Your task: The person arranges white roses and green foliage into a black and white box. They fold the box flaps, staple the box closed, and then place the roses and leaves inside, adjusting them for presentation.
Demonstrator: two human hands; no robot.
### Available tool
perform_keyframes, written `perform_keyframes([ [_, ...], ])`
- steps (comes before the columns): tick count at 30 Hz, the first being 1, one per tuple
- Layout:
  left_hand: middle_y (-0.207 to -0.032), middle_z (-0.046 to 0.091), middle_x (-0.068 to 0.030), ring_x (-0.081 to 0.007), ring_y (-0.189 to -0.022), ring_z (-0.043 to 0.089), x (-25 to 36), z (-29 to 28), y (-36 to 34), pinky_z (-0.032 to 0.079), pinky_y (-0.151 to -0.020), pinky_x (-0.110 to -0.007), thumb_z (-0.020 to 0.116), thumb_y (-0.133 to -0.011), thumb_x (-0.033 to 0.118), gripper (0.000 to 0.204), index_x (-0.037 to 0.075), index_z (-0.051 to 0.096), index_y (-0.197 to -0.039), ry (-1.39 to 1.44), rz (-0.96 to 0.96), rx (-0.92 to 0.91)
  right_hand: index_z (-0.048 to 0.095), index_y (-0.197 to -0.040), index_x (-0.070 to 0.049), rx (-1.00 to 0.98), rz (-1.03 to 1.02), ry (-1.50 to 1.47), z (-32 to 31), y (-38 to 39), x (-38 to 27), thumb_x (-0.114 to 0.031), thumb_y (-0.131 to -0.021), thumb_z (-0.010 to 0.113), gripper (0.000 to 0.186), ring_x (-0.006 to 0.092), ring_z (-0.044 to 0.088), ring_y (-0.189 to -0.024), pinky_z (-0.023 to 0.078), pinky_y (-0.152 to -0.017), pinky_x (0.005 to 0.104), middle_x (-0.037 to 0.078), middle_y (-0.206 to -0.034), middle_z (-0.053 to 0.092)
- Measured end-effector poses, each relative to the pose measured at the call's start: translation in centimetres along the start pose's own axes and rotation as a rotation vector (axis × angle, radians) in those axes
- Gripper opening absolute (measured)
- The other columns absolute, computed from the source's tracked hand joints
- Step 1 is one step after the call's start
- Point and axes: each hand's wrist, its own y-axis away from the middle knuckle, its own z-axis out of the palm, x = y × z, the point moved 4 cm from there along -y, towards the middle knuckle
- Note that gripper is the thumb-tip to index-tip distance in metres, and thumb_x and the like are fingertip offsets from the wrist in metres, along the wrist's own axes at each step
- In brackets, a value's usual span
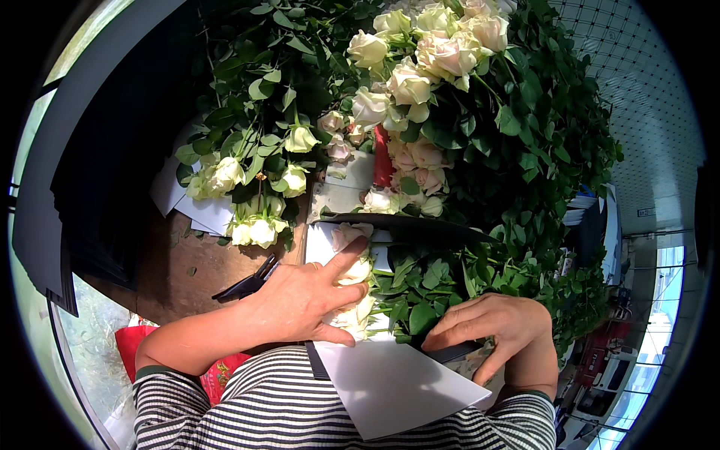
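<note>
A bunch of cream roses [354, 319] lies on white paper [401, 386] in front of me, its blooms to the left and its leafy green stems [431, 289] to the right. Over the blooms my left hand [300, 300] rests with fingers spread, touching them and holding nothing. My right hand [499, 326] is bent over the stems' near side, beside a black sheet edge. Its fingers are curved with the thumb apart from them, and the fingertips are partly hidden. The white paper slants toward my striped shirt.
Large heaps of cream and pale pink roses [442, 56] stand at the back. More white roses [259, 229] lie at the left on a wooden table [176, 274]. A black stapler-like tool [247, 281] is beside my left hand. Stacked dark sheets [67, 187] rise at far left.
</note>
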Motion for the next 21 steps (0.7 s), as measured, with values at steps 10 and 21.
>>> perform_keyframes([
  [10,-0.137,0.041,-0.0152,-0.0334,-0.097,0.062,-2.3,-0.2,0.6,0.052,-0.079,-0.043,0.069,-0.073,0.024,0.056,0.011,0.056,-0.126,0.334,0.020,-0.205,0.063,-0.093,0.001,0.439,0.544,-0.503,-0.3,-2.1,10.3,-0.031,-0.097,0.055,0.033,0.0084,0.062,-0.072,0.051,-0.068,0.0223,0.003,-0.080,0.065],
  [21,-0.098,0.050,-0.0121,-0.0272,-0.083,0.053,-0.5,-0.8,0.3,0.044,-0.072,-0.036,0.071,-0.076,0.022,0.036,0.003,0.053,-0.101,-0.066,-0.096,0.791,0.058,-0.106,0.002,0.361,0.796,-0.655,-0.6,-2.4,12.7,-0.031,-0.096,0.055,0.035,0.0137,0.066,-0.074,0.056,-0.067,0.0237,0.009,-0.085,0.067],
])
